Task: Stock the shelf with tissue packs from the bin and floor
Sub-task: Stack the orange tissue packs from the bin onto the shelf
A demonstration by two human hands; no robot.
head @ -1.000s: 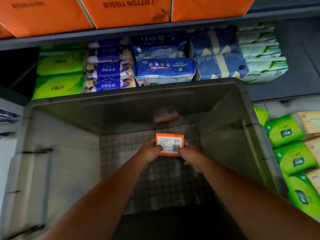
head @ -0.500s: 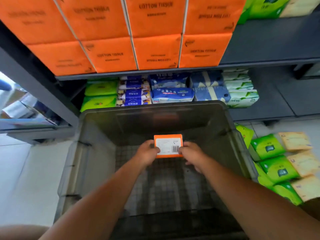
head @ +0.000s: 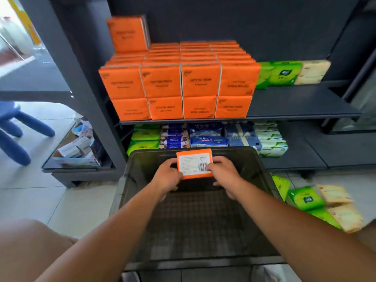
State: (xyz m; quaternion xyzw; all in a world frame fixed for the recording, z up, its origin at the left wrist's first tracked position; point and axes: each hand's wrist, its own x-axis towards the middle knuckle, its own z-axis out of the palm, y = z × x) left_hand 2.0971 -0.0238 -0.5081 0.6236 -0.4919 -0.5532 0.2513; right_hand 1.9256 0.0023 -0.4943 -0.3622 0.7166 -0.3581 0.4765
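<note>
Above bin (head: 252, 159), orange pack (head: 194, 163) risen toward shelf (head: 295, 102) at 12 o'clock; left hand (head: 167, 176), right hand (head: 224, 176) fingers clamped on it; placing next.

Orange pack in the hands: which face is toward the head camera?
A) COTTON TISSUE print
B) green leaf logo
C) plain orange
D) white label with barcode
D: the orange pack, held by the left hand and right hand, shows a white barcode label.

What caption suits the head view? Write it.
Left hand and right hand hold orange pack over bin before shelf.
</note>
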